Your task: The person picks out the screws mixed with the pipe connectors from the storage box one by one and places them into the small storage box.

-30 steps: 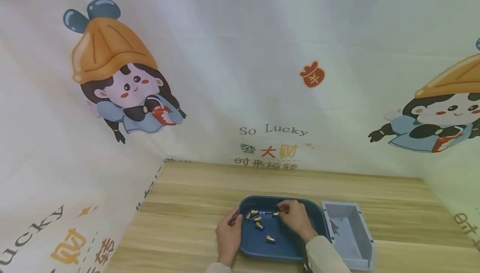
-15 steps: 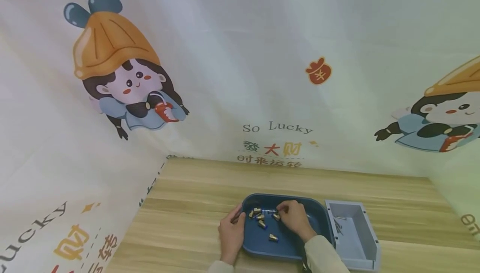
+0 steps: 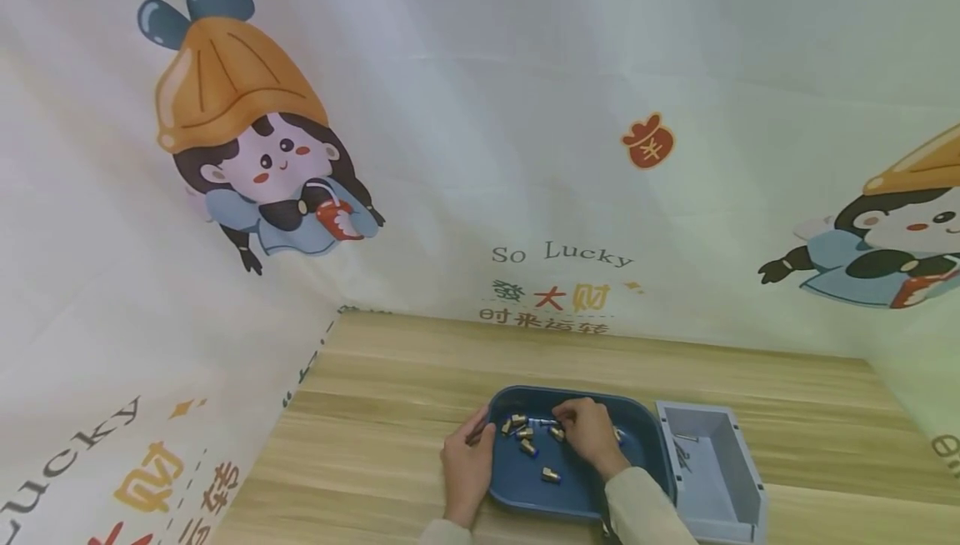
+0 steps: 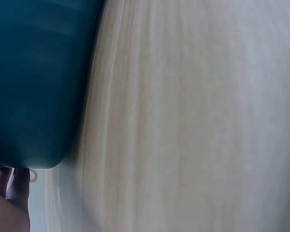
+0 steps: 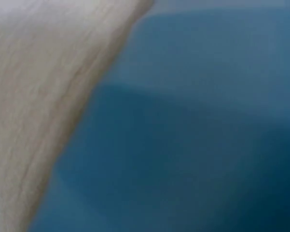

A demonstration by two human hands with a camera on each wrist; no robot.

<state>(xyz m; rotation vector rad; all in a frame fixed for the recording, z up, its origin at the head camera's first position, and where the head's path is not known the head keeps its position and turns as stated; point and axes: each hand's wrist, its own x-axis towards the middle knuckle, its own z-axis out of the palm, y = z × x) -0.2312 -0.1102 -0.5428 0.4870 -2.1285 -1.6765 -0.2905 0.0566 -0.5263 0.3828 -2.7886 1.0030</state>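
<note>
On the wooden table stands a blue tray (image 3: 525,491) with several brass fittings (image 3: 551,475) with blue ends lying in it. My left hand (image 3: 468,463) holds the tray at its left edge, thumb on the rim. In the left wrist view, fingers (image 4: 20,186) touch the end of the tray (image 4: 38,92). My right hand (image 3: 592,435) is inside the tray, fingers bent down among the fittings. A thin screw-like piece (image 3: 547,423) lies at its fingertips; whether they pinch it is hidden. The right wrist view shows mostly sleeve (image 5: 48,96) and blurred blue tray (image 5: 183,145).
A grey open bin (image 3: 712,470) stands against the tray's right side, with several screws (image 3: 682,455) in its left part. Wooden table (image 3: 360,412) stretches out around both containers. A printed cloth (image 3: 450,153) hangs behind and at the sides.
The head view has shifted slightly. The fitting beside my right fingertips has turned and lies lower. Another fitting now shows to the right of that hand. My left hand stays on the tray edge.
</note>
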